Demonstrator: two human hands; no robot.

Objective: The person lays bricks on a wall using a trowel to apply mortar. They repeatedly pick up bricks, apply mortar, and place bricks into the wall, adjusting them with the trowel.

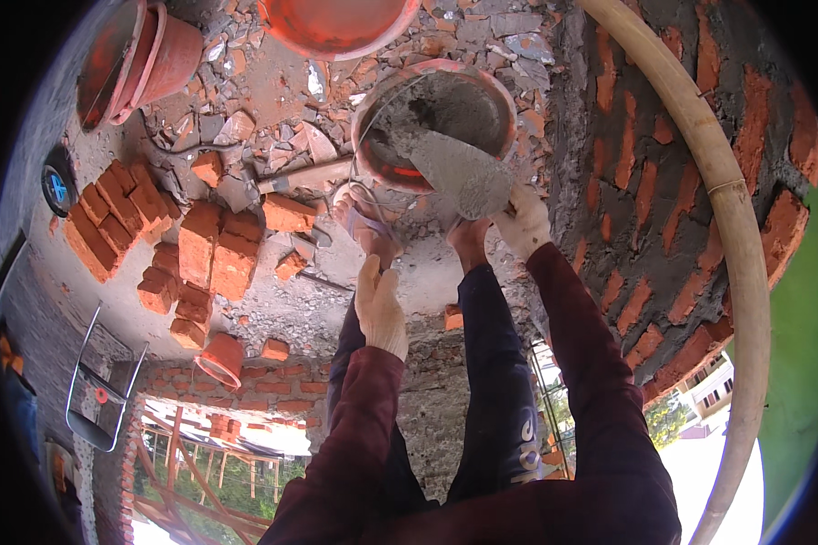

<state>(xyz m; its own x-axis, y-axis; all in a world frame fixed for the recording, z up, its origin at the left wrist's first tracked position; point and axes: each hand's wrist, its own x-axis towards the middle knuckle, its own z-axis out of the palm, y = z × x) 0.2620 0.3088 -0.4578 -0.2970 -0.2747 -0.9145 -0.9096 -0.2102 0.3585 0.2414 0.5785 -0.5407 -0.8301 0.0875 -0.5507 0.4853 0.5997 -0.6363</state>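
My right hand (524,221), in a pale work glove, is closed around a trowel's handle, which the glove mostly hides. The trowel's broad grey blade (468,177), smeared with mortar, reaches over the near rim of a round orange bucket (511,107). Inside that bucket lies wet grey mortar (454,100), with a darker hollow in it. My left hand (381,313), also gloved, hangs in front of my leg with its fingers stretched out and nothing in them. Below it, my sandalled foot stands beside the bucket.
To the right rises a brick wall (645,182) with grey joints, crossed by a curved bamboo pole (732,204). Stacked bricks (214,250) lie left, near nested buckets (173,59). Another orange bucket (341,23) stands beyond the mortar. Broken brick and rubble (314,141) cover the ground.
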